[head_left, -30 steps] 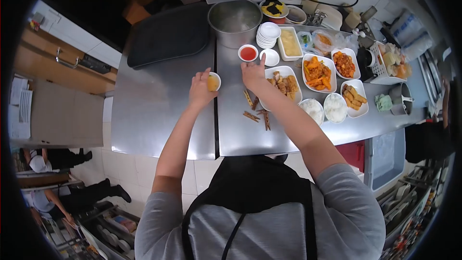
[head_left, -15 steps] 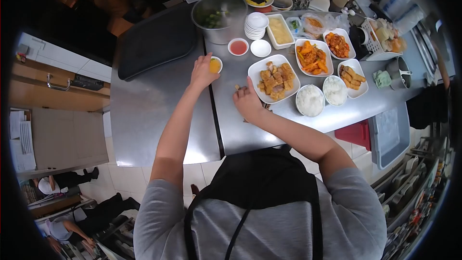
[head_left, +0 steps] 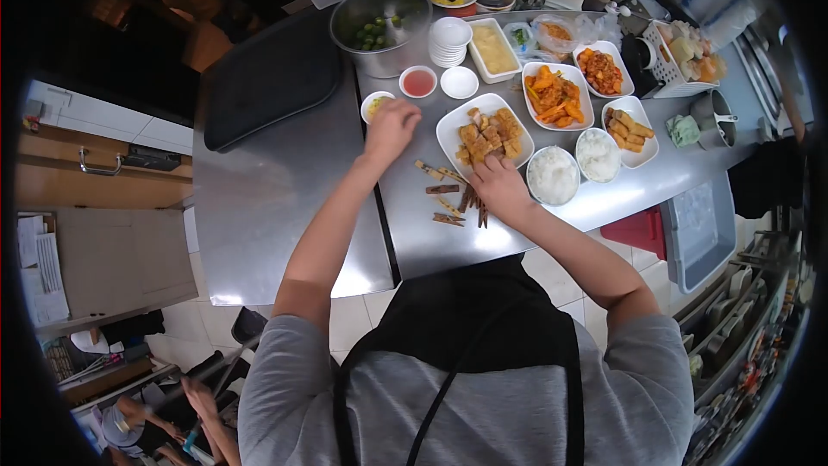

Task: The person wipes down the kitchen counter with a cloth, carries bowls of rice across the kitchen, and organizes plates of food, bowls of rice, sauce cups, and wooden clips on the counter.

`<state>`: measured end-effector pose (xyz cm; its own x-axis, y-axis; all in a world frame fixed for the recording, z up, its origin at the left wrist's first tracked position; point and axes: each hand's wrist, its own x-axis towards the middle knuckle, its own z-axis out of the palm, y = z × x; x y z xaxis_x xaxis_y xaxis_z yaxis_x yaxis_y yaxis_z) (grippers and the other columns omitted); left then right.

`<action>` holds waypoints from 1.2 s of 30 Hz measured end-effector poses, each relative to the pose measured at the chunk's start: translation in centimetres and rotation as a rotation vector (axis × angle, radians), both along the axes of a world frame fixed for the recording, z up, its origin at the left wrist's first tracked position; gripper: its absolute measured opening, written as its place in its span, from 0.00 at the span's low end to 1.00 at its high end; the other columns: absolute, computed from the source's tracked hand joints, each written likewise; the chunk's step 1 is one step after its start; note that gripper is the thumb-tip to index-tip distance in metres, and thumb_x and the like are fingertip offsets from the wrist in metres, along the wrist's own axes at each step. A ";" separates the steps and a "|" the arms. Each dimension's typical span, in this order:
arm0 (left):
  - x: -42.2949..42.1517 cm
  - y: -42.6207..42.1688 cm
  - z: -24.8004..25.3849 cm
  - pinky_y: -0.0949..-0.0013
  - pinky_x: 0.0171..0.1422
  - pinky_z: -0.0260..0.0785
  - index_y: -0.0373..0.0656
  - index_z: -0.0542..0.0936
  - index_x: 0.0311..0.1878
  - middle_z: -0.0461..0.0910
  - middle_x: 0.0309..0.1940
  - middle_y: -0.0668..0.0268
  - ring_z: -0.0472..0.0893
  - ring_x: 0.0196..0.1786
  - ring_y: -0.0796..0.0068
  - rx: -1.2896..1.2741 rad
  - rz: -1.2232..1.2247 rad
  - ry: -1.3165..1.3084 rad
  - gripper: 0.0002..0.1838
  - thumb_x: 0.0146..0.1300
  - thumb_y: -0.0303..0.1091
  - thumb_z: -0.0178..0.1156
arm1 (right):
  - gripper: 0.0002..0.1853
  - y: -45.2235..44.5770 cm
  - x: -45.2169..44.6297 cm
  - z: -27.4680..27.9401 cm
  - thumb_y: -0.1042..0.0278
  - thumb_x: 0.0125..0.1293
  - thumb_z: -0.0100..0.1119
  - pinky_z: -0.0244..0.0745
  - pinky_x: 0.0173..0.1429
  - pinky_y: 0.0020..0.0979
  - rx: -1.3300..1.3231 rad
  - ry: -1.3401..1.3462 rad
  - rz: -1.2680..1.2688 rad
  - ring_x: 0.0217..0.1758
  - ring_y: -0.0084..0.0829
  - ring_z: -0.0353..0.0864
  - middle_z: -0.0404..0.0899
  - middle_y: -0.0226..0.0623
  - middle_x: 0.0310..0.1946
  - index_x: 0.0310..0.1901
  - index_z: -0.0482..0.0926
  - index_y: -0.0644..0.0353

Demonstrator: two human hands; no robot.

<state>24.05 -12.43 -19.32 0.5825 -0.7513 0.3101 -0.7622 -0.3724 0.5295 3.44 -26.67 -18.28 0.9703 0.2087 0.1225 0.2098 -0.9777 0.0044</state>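
My left hand (head_left: 393, 129) is just right of a small dish of yellow sauce (head_left: 377, 107), its fingers loosely bent and apart, with nothing visible in them. My right hand (head_left: 503, 185) reaches over the near rim of a white square plate (head_left: 448, 131) of sliced fried cutlet (head_left: 492, 134). Its fingers are stretched out and spread at the near pieces; exact contact is partly hidden. Several wooden clothespins (head_left: 442, 189) lie between my hands, some partly under my right hand. A dish of red sauce (head_left: 418, 82) and a white saucer (head_left: 460, 82) sit behind the plate.
Two rice bowls (head_left: 553, 175), a plate of spring rolls (head_left: 630, 131) and two saucy dishes (head_left: 559, 97) stand to the right. Behind are a metal pot (head_left: 379, 30), stacked saucers (head_left: 449, 41) and a yellow-filled container (head_left: 494, 50). A black tray (head_left: 272, 78) lies left.
My left hand has let go of the yellow sauce dish and moved right and toward me. My right hand has moved right from the plate's left side to its near rim, uncovering the clothespins.
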 end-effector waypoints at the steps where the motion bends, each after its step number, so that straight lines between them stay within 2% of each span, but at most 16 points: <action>1: -0.7 -1.0 0.1 0.66 0.43 0.65 0.39 0.78 0.31 0.76 0.26 0.59 0.75 0.35 0.63 -0.041 -0.093 0.001 0.05 0.50 0.29 0.57 | 0.09 -0.4 -0.2 0.1 0.69 0.46 0.52 0.61 0.46 0.32 -0.002 -0.001 0.001 0.42 0.31 0.67 0.70 0.31 0.31 0.33 0.73 0.56; 2: -1.1 -1.9 -0.2 0.66 0.43 0.65 0.39 0.78 0.31 0.76 0.26 0.59 0.75 0.35 0.63 -0.041 -0.092 -0.001 0.05 0.50 0.29 0.57 | 0.09 -0.6 -0.4 0.2 0.69 0.46 0.52 0.62 0.45 0.31 0.018 -0.053 0.054 0.41 0.31 0.67 0.70 0.32 0.30 0.32 0.73 0.56; 4: -1.4 -3.3 -0.4 0.68 0.37 0.67 0.43 0.79 0.37 0.78 0.32 0.60 0.76 0.32 0.65 -0.027 -0.115 0.399 0.09 0.52 0.26 0.53 | 0.08 -0.9 -0.9 0.5 0.70 0.46 0.51 0.63 0.44 0.31 0.038 -0.109 0.102 0.40 0.31 0.68 0.70 0.32 0.29 0.31 0.73 0.57; 5: -1.3 -3.7 -0.3 0.68 0.37 0.67 0.43 0.79 0.37 0.78 0.32 0.60 0.76 0.32 0.65 -0.028 -0.120 0.396 0.09 0.52 0.26 0.53 | 0.08 -1.0 -1.3 0.6 0.70 0.45 0.51 0.65 0.43 0.30 0.112 -0.104 0.075 0.39 0.31 0.69 0.70 0.33 0.29 0.30 0.73 0.58; 8: -0.7 -4.9 -0.2 0.71 0.31 0.66 0.44 0.79 0.40 0.79 0.28 0.60 0.76 0.26 0.71 0.108 -0.105 0.508 0.12 0.52 0.25 0.52 | 0.06 -1.2 -1.8 0.7 0.71 0.43 0.52 0.67 0.39 0.30 0.210 -0.153 0.035 0.36 0.32 0.70 0.69 0.33 0.28 0.27 0.72 0.58; 10: 0.0 -5.0 -0.6 0.73 0.28 0.65 0.45 0.78 0.41 0.77 0.21 0.63 0.74 0.21 0.76 0.323 -0.119 0.744 0.12 0.51 0.26 0.54 | 0.05 -1.3 -1.6 0.7 0.72 0.42 0.52 0.68 0.36 0.30 0.239 -0.208 0.021 0.34 0.32 0.71 0.68 0.33 0.26 0.25 0.71 0.58; 16: -0.6 -1.7 -2.5 0.74 0.25 0.64 0.44 0.79 0.41 0.74 0.16 0.66 0.72 0.18 0.78 0.415 -0.177 0.647 0.12 0.51 0.30 0.57 | 0.07 -2.2 -0.2 -0.3 0.71 0.42 0.53 0.72 0.36 0.31 0.208 -0.146 -0.036 0.39 0.34 0.73 0.71 0.38 0.32 0.26 0.73 0.60; 18: -2.3 -0.5 -2.5 0.72 0.28 0.65 0.43 0.79 0.39 0.75 0.18 0.63 0.73 0.21 0.76 0.371 -0.189 0.732 0.11 0.50 0.33 0.58 | 0.07 -2.6 0.5 -0.8 0.71 0.42 0.53 0.73 0.37 0.31 0.207 -0.178 -0.077 0.40 0.35 0.73 0.71 0.39 0.34 0.25 0.73 0.61; 19: -2.7 0.1 -2.7 0.70 0.34 0.66 0.43 0.79 0.39 0.76 0.22 0.64 0.74 0.25 0.74 0.320 -0.214 0.639 0.12 0.51 0.34 0.58 | 0.07 -2.4 0.7 -0.9 0.76 0.39 0.53 0.71 0.37 0.32 0.263 -0.230 -0.095 0.34 0.35 0.72 0.69 0.36 0.27 0.25 0.72 0.60; 21: -2.8 0.5 -2.8 0.68 0.40 0.67 0.43 0.79 0.40 0.77 0.26 0.64 0.75 0.29 0.72 0.270 -0.234 0.544 0.12 0.51 0.35 0.58 | 0.08 -2.3 0.4 -0.8 0.74 0.41 0.54 0.72 0.37 0.32 0.255 -0.183 -0.130 0.36 0.35 0.73 0.69 0.37 0.30 0.27 0.72 0.60; 23: -3.1 0.2 -1.6 0.63 0.57 0.61 0.49 0.75 0.48 0.74 0.46 0.62 0.72 0.49 0.65 0.304 -0.117 0.154 0.17 0.53 0.39 0.56 | 0.09 -2.2 0.2 -0.3 0.72 0.42 0.54 0.73 0.38 0.32 0.244 -0.132 -0.162 0.39 0.35 0.73 0.70 0.39 0.33 0.29 0.73 0.60; 24: -3.4 -0.1 -2.4 0.63 0.57 0.61 0.49 0.75 0.48 0.74 0.46 0.62 0.72 0.49 0.65 0.304 -0.115 0.155 0.17 0.53 0.39 0.56 | 0.07 -2.1 0.2 0.0 0.74 0.43 0.55 0.72 0.36 0.34 0.325 -0.172 -0.204 0.36 0.37 0.73 0.70 0.38 0.31 0.28 0.72 0.61; 26: -3.9 -1.2 -4.5 0.57 0.67 0.45 0.53 0.68 0.56 0.62 0.59 0.64 0.55 0.65 0.61 0.225 -0.186 -0.005 0.24 0.55 0.45 0.54 | 0.06 -2.3 0.4 1.0 0.76 0.43 0.55 0.70 0.35 0.35 0.402 -0.212 -0.244 0.34 0.39 0.72 0.69 0.38 0.29 0.26 0.70 0.61; 27: -4.0 -1.7 -4.9 0.57 0.67 0.45 0.53 0.68 0.56 0.62 0.59 0.64 0.55 0.65 0.61 0.221 -0.185 -0.004 0.24 0.55 0.45 0.54 | 0.06 -2.6 0.5 1.8 0.76 0.44 0.56 0.70 0.35 0.35 0.439 -0.211 -0.258 0.33 0.39 0.72 0.69 0.38 0.29 0.26 0.70 0.60; 29: -4.7 -2.9 -4.1 0.52 0.69 0.37 0.55 0.65 0.59 0.54 0.64 0.66 0.40 0.69 0.59 0.313 -0.173 -0.038 0.27 0.56 0.50 0.52 | 0.07 -2.9 0.6 2.2 0.75 0.45 0.57 0.70 0.34 0.36 0.470 -0.209 -0.272 0.33 0.40 0.72 0.69 0.38 0.29 0.27 0.69 0.60; 36: -5.5 -4.1 -3.7 0.46 0.68 0.32 0.51 0.69 0.55 0.58 0.62 0.66 0.43 0.68 0.59 0.387 -0.279 -0.089 0.26 0.54 0.51 0.53 | 0.07 -2.9 0.4 0.9 0.75 0.45 0.57 0.69 0.33 0.36 0.419 -0.254 -0.227 0.33 0.39 0.72 0.68 0.38 0.29 0.26 0.69 0.60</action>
<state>18.54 -16.49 -23.00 0.3264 -0.9451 0.0164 -0.8970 -0.3042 0.3208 3.87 -29.53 -17.41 0.9142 -0.1197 0.3873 0.0364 -0.9273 -0.3726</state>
